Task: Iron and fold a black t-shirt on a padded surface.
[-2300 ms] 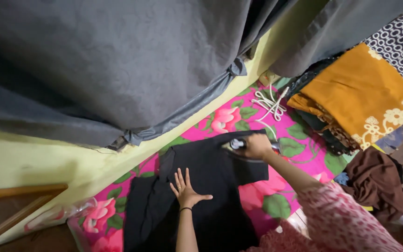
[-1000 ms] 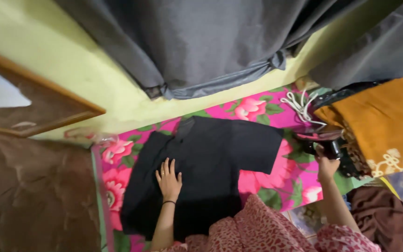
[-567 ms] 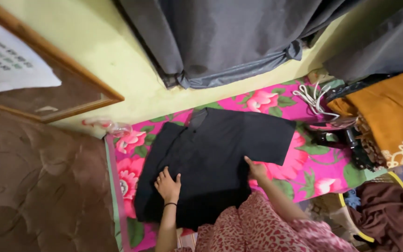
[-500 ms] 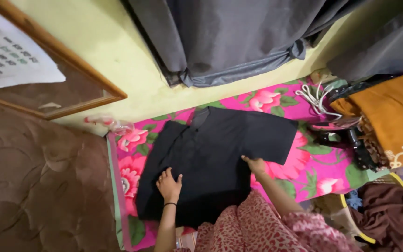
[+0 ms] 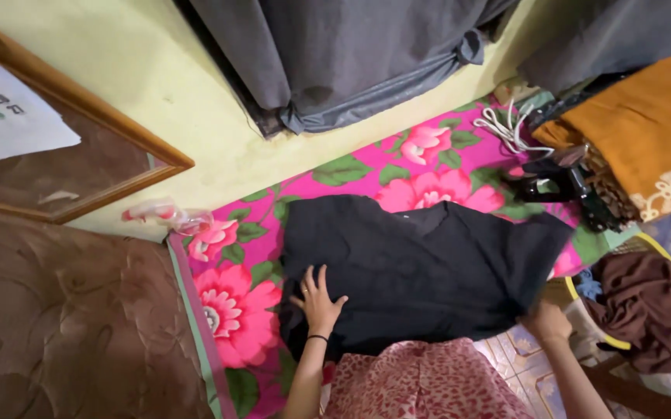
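A black garment (image 5: pixel 421 271) lies spread on a pink floral cloth (image 5: pixel 234 310) in the head view. My left hand (image 5: pixel 318 299) rests flat on the garment's near left part, fingers apart, a dark band on its wrist. At the garment's lower right corner, my right hand (image 5: pixel 546 322) grips the fabric edge near the floor tiles. A clothes iron (image 5: pixel 556 182) with a white coiled cord (image 5: pixel 506 128) sits on the cloth to the far right, away from both hands.
Grey curtains (image 5: pixel 351 54) hang over a yellow-green wall at the top. Folded mustard cloth (image 5: pixel 646 132) is stacked at right, with a brown cloth (image 5: pixel 638 302) in a basket below. A brown patterned mat (image 5: pixel 64 326) and a wooden frame (image 5: pixel 79 147) lie left.
My right hand set the iron down at the far right, came back to the garment, then slid to its lower right corner. The garment is now turned and spread wider. My left hand stayed pressed on it.
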